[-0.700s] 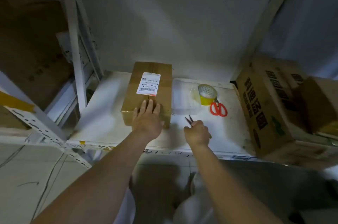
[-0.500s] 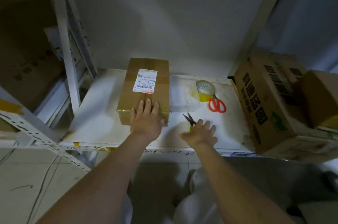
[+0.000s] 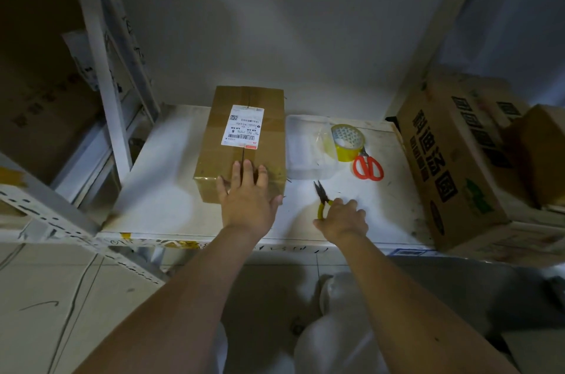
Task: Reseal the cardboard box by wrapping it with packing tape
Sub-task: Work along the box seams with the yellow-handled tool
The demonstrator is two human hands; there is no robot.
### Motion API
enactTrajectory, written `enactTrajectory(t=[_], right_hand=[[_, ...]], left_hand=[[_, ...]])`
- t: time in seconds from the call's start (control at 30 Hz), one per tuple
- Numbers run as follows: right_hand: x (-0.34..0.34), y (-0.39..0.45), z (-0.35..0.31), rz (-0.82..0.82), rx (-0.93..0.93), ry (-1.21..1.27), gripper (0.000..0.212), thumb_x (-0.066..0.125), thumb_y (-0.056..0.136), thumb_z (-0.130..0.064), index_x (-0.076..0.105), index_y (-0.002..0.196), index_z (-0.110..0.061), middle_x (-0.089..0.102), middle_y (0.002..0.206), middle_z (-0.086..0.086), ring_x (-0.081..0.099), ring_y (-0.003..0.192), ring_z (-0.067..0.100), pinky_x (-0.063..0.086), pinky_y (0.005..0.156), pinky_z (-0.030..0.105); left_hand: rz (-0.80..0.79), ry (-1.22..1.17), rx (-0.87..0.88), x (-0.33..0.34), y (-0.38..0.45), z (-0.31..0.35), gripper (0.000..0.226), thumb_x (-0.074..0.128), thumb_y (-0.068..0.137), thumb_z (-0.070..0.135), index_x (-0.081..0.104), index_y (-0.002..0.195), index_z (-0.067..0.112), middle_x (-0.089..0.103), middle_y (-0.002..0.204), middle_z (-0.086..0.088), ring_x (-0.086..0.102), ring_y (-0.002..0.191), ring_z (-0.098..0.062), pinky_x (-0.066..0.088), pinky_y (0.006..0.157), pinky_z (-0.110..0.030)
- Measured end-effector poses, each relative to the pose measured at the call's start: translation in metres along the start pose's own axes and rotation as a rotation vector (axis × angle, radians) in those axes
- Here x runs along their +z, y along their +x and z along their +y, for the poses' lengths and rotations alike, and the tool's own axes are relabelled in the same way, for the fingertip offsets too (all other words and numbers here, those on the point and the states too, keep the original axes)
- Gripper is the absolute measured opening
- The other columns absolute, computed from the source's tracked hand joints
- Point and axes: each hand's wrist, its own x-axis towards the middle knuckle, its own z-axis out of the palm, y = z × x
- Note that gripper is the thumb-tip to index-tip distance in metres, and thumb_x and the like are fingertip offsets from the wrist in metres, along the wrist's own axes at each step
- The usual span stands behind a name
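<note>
A brown cardboard box [image 3: 218, 141] with a white shipping label lies on the white shelf [image 3: 162, 193], its top seam taped. My left hand [image 3: 247, 199] rests flat on the box's near end, fingers straight. To the right, small yellow-handled pliers [image 3: 320, 197] lie on the shelf. My right hand [image 3: 344, 217] is over their handles with loosely bent fingers touching them. A roll of packing tape [image 3: 348, 141] with a yellow core stands further back, and red-handled scissors [image 3: 368, 167] lie against it.
A clear plastic tray [image 3: 305, 150] sits between the box and the tape. A large printed carton [image 3: 443, 172] stands at the right end of the shelf, with more cartons behind it. White shelf uprights [image 3: 101, 68] rise on the left. The wall is close behind.
My right hand gripped the pliers, then let go with fingers spread; now the fingers are drawn together on the handles. The pliers lie in the same spot. My left hand stayed on the box.
</note>
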Motion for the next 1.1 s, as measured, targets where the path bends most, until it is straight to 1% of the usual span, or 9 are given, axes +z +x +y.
enactTrajectory(t=[0.13,0.23,0.3,0.37,0.5,0.6,0.67,0.87,1.1], right_hand=[[0.001,-0.005,-0.006,-0.014,0.008,0.11,0.051,0.062,0.077,-0.047,0.053,0.112,-0.011,0.058,0.108,0.009,0.059,0.097,0.025,0.048,0.075,0.031],[-0.001,-0.009,-0.009,-0.029,0.061,0.333,0.033,0.051,0.086,-0.038,0.058,0.102,-0.01,0.061,0.093,0.005,0.058,0.083,0.023,0.047,0.07,0.029],[-0.006,-0.013,-0.014,-0.023,0.103,0.485,0.029,0.049,0.09,-0.033,0.055,0.104,-0.008,0.06,0.095,0.007,0.055,0.082,0.024,0.044,0.07,0.029],[-0.011,-0.016,-0.019,0.053,0.067,0.537,0.03,0.051,0.09,-0.033,0.052,0.106,-0.008,0.061,0.099,0.009,0.057,0.085,0.026,0.046,0.072,0.032],[-0.023,-0.031,-0.028,0.239,-0.204,0.314,0.028,0.055,0.092,-0.036,0.043,0.107,-0.016,0.058,0.091,0.004,0.061,0.086,0.027,0.044,0.066,0.031],[-0.027,-0.037,-0.029,0.405,-0.396,0.048,0.036,0.051,0.093,-0.042,0.046,0.122,-0.021,0.056,0.105,0.004,0.054,0.095,0.024,0.046,0.071,0.033],[-0.03,-0.039,-0.027,0.427,-0.412,-0.053,0.038,0.049,0.094,-0.043,0.047,0.127,-0.023,0.054,0.11,0.007,0.05,0.1,0.024,0.046,0.076,0.034],[-0.039,-0.039,-0.025,0.401,-0.377,-0.11,0.042,0.047,0.095,-0.045,0.046,0.131,-0.023,0.054,0.115,0.008,0.049,0.108,0.026,0.044,0.084,0.038],[-0.051,-0.034,-0.025,0.353,-0.413,-0.229,0.042,0.045,0.094,-0.047,0.046,0.132,-0.027,0.054,0.117,0.008,0.05,0.111,0.028,0.042,0.086,0.042]], left_hand=[[0.002,0.004,0.0,-0.001,-0.004,-0.003,0.068,0.031,0.095,0.058,0.013,0.151,0.024,0.009,0.161,-0.005,0.001,0.149,-0.027,0.009,0.117,-0.058],[0.004,0.007,0.007,-0.001,-0.006,-0.006,0.066,0.031,0.096,0.056,0.013,0.151,0.025,0.009,0.161,-0.006,0.0,0.149,-0.024,0.009,0.117,-0.059],[0.004,0.013,0.017,-0.001,-0.008,-0.009,0.063,0.029,0.097,0.054,0.013,0.151,0.025,0.009,0.161,-0.005,0.0,0.15,-0.023,0.007,0.116,-0.058],[0.01,0.014,0.025,-0.002,-0.011,-0.013,0.061,0.03,0.097,0.052,0.015,0.151,0.026,0.009,0.161,-0.003,0.0,0.15,-0.021,0.007,0.116,-0.059],[0.011,0.019,0.021,-0.003,-0.014,-0.018,0.058,0.032,0.098,0.051,0.019,0.149,0.029,0.01,0.161,-0.001,0.002,0.15,-0.019,0.007,0.114,-0.059],[0.005,-0.018,0.005,-0.007,-0.008,-0.017,0.054,0.034,0.097,0.049,0.024,0.147,0.03,0.015,0.16,0.0,0.005,0.149,-0.018,0.009,0.113,-0.061],[-0.013,-0.028,-0.012,-0.01,-0.002,-0.017,0.053,0.034,0.098,0.049,0.024,0.146,0.031,0.017,0.159,0.001,0.007,0.149,-0.018,0.012,0.112,-0.062],[-0.049,0.024,-0.022,-0.009,-0.001,-0.012,0.063,0.036,0.096,0.053,0.008,0.15,0.037,0.016,0.157,-0.001,0.007,0.148,-0.021,0.013,0.111,-0.063],[0.014,0.054,0.008,-0.006,0.002,-0.012,0.068,0.043,0.091,0.058,0.014,0.149,0.037,0.026,0.15,-0.003,0.018,0.143,-0.025,0.013,0.114,-0.061]])
